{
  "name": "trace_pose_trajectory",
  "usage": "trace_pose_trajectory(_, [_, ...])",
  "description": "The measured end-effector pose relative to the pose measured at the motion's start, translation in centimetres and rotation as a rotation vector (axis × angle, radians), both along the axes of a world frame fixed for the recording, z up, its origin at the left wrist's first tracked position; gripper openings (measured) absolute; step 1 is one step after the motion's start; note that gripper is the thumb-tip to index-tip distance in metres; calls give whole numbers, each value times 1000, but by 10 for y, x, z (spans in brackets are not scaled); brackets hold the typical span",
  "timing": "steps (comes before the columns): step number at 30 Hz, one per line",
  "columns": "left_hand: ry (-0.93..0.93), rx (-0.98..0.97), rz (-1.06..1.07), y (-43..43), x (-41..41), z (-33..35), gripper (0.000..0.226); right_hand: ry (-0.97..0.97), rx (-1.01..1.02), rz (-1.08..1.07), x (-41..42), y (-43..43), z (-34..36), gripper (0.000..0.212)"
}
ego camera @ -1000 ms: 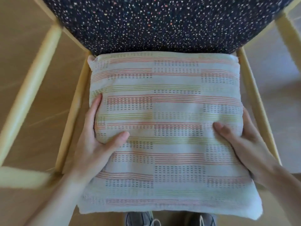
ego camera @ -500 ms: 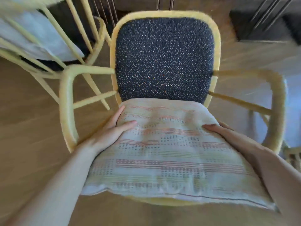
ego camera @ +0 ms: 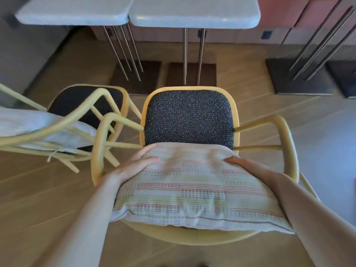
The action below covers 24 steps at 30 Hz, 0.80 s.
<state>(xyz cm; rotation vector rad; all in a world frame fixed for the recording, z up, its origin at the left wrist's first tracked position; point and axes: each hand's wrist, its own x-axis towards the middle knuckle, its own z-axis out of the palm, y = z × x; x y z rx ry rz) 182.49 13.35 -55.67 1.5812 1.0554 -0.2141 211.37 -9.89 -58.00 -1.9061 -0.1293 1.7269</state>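
Note:
A square cream cushion with red, green and dark woven stripes lies on the seat of a yellow wooden armchair that has a dark speckled backrest. My left hand grips the cushion's left edge, thumb on top and fingers along the side. My right hand grips the right edge the same way, its fingers hidden behind the cushion. The cushion's front edge overhangs the seat rim.
A second yellow armchair with a pale cushion stands close on the left, its arm touching this chair's left arm. Two pale tabletops on thin metal legs with dark floor plates stand beyond. The floor is wood.
The view has pulled back and up from a close look at the cushion to the whole chair. Both hands keep their hold on the cushion's sides.

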Motion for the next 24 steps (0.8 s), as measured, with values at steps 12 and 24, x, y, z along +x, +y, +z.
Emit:
trace_pose_trajectory(12, [72,-21,-139,111,91,6,58,-49,-23,90,97,109,-8,94])
trace_pose_trajectory(24, [130,-52,-192,146,127,1,57,-249,-90,126,115,146,17,63])
